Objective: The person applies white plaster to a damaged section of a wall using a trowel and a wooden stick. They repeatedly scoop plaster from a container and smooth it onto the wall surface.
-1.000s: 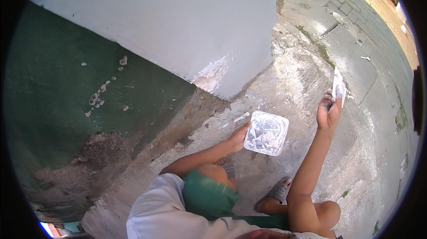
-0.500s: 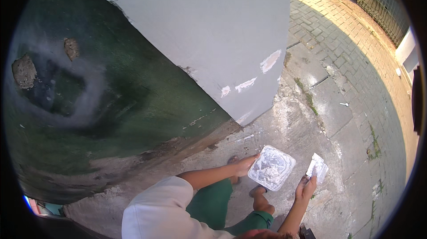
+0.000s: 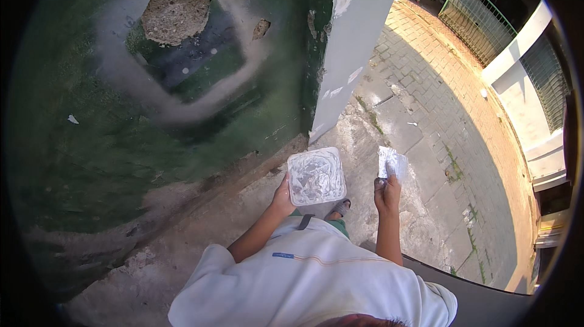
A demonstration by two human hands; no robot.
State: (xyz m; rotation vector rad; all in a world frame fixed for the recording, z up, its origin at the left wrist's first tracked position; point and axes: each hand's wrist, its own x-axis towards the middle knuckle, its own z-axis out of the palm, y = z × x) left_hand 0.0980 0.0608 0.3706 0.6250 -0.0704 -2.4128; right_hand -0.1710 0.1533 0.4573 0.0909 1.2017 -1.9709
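Observation:
My left hand (image 3: 283,197) grips the left edge of a square, shallow plastic tub (image 3: 317,176), tipped so its inside faces up. White paste is smeared over its bottom and walls. To the right, my right hand (image 3: 388,194) is closed round a flat, whitish scraper (image 3: 391,161) coated with the same kind of paste; its handle is hidden by my fingers. Tub and scraper are apart, both held over the ground in front of my body. Ahead on the left stands a dark green wall (image 3: 182,102) with a large chipped patch (image 3: 176,18) and a smaller chip (image 3: 261,29).
A light grey wall face (image 3: 347,41) with white patches meets the green wall at a corner. Rough concrete (image 3: 359,223) lies underfoot, with brick paving (image 3: 426,83) beyond. A green metal gate (image 3: 477,20) and a white pillar (image 3: 517,41) stand at the far right.
My view and body have turned left toward the green wall, so its chipped patches now show nearer the middle. Both hands still hold the tub and scraper.

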